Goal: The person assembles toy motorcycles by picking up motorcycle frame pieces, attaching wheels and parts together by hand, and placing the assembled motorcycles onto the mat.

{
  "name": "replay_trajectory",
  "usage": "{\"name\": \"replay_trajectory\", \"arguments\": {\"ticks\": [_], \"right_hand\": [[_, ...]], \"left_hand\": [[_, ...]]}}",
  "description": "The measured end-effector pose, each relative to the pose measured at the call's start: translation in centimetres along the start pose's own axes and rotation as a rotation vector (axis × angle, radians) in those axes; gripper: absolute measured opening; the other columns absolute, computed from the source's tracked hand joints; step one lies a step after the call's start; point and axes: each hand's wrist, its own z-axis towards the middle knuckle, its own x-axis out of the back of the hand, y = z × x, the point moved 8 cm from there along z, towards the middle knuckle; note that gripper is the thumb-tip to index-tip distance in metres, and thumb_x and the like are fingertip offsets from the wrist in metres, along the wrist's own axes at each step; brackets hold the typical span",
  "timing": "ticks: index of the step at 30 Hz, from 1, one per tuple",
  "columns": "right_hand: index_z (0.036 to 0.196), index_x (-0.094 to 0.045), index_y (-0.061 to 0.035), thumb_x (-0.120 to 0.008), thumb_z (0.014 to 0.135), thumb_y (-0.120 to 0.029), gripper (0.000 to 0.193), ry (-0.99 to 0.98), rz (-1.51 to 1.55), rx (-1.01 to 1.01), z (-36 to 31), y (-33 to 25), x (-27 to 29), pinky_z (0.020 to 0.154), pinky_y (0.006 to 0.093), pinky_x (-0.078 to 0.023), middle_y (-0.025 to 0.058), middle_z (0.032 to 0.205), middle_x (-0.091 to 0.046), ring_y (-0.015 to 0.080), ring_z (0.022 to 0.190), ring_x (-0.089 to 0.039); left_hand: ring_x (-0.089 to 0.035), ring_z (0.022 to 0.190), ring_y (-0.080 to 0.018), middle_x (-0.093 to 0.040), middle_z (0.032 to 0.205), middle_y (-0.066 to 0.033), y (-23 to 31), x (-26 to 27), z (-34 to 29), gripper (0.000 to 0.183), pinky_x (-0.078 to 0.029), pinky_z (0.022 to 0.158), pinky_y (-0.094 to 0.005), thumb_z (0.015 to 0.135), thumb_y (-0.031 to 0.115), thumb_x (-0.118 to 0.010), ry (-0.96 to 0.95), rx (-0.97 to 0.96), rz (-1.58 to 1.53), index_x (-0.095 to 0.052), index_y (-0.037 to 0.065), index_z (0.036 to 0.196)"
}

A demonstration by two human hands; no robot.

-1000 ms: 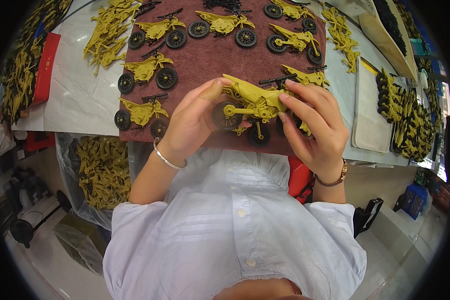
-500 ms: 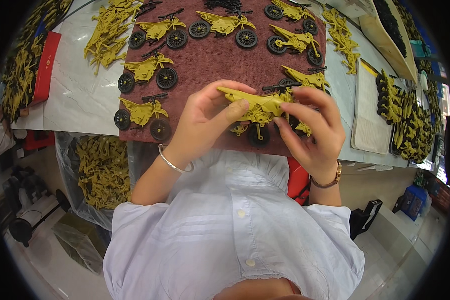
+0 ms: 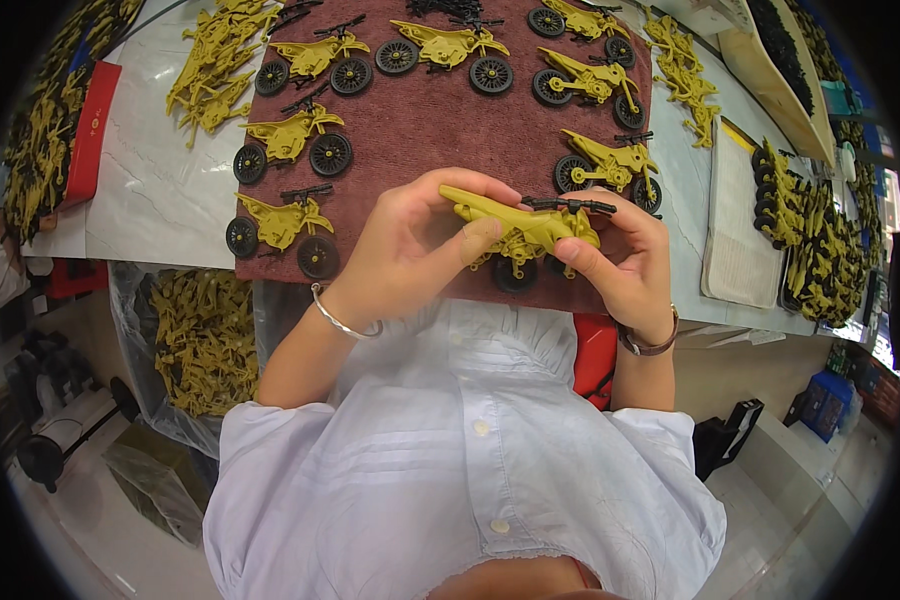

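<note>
Between my hands, above the near edge of the mat, is a yellow-green toy motorcycle body [image 3: 515,220] with a black handlebar [image 3: 570,205] at its right end. My left hand [image 3: 420,235] pinches its long tail end between thumb and fingers. Around the front end my right hand [image 3: 630,265] is closed, thumb on the near side and fingers behind. Just below the held body, a black wheel [image 3: 515,276] and some yellow parts show; most of that area is hidden by my hands.
Several toy motorcycles [image 3: 290,135] with black wheels stand round the edges of the dark red cloth mat [image 3: 450,130]. Loose yellow parts [image 3: 215,70] lie on the white table at left, more [image 3: 685,80] at right. A lined bin [image 3: 205,345] of yellow parts is below left. A white tray [image 3: 740,250] lies at right.
My right hand has come lower and closed round the front of the toy body, where its fingers were spread before. The body and handlebar have dropped slightly. A motorcycle behind shows more fully.
</note>
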Motion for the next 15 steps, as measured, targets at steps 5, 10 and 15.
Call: {"name": "replay_trajectory", "arguments": {"ticks": [5, 10, 15], "right_hand": [[0.105, -0.055, 0.007, -0.067, 0.076, -0.001, 0.032, -0.021, 0.01, -0.028, -0.1, 1.0, -0.1, 0.071, 0.0222, -0.045, 0.0072, 0.094, -0.06, 0.0097, 0.081, -0.056], [0.106, -0.054, 0.0058, -0.063, 0.08, 0.0, 0.029, 0.103, 0.355, -0.088, -0.2, 2.5, -0.1, 0.076, 0.0233, -0.046, 0.0084, 0.099, -0.061, 0.0105, 0.086, -0.057], [0.109, -0.053, 0.0042, -0.06, 0.083, -0.002, 0.028, 0.229, 0.51, -0.065, -0.2, 2.5, -0.1, 0.08, 0.0249, -0.046, 0.0105, 0.102, -0.06, 0.0127, 0.091, -0.058]], "left_hand": [[-0.057, 0.092, -0.0131, -0.06, 0.1, -0.009, -0.4, 0.3, 0.0, 0.024, -0.047, 0.081, -0.0265, 0.084, 0.006, -0.057, -0.008, 0.019, -0.014, -0.055, -0.004, 0.106], [-0.057, 0.095, -0.0145, -0.059, 0.104, -0.0096, -1.0, 0.8, 0.7, 0.034, -0.048, 0.081, -0.0274, 0.085, 0.014, -0.06, 0.036, 0.099, -0.042, -0.052, -0.005, 0.111], [-0.059, 0.095, -0.018, -0.058, 0.106, -0.0097, -1.3, 1.0, 0.1, 0.041, -0.051, 0.082, -0.0322, 0.077, 0.003, -0.065, 0.098, 0.065, -0.346, -0.048, -0.005, 0.114]]}}
